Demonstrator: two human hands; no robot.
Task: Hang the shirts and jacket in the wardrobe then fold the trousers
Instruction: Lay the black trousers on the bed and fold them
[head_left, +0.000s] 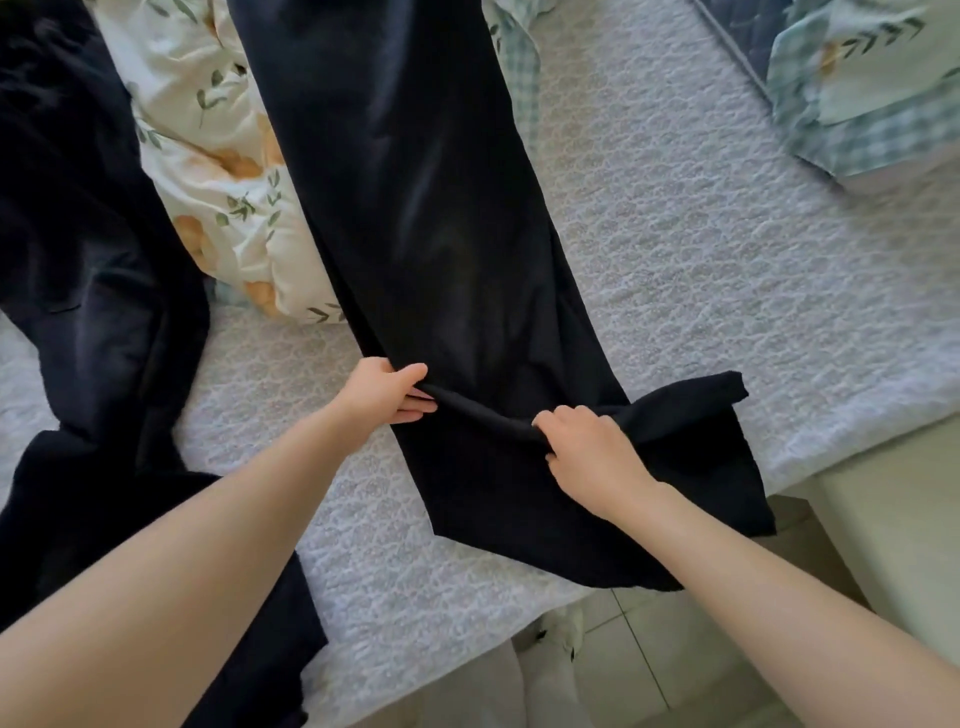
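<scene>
A pair of black trousers (415, 208) lies lengthwise on the bed, its near end hanging over the mattress corner. My left hand (384, 392) pinches a raised fold of the cloth at the trousers' left edge. My right hand (587, 452) grips the same fold further right, fingers curled round it. Beyond that hand a flap of the fabric (691, 400) sticks out to the right. A second dark garment (78, 260) lies spread at the left, partly under my left forearm.
The bed has a white textured cover (701, 260). A floral quilt (218, 171) is bunched between the two dark garments. A checked pillow (872, 93) sits at the far right. Tiled floor (623, 654) and a pale cabinet (883, 519) lie below the bed corner.
</scene>
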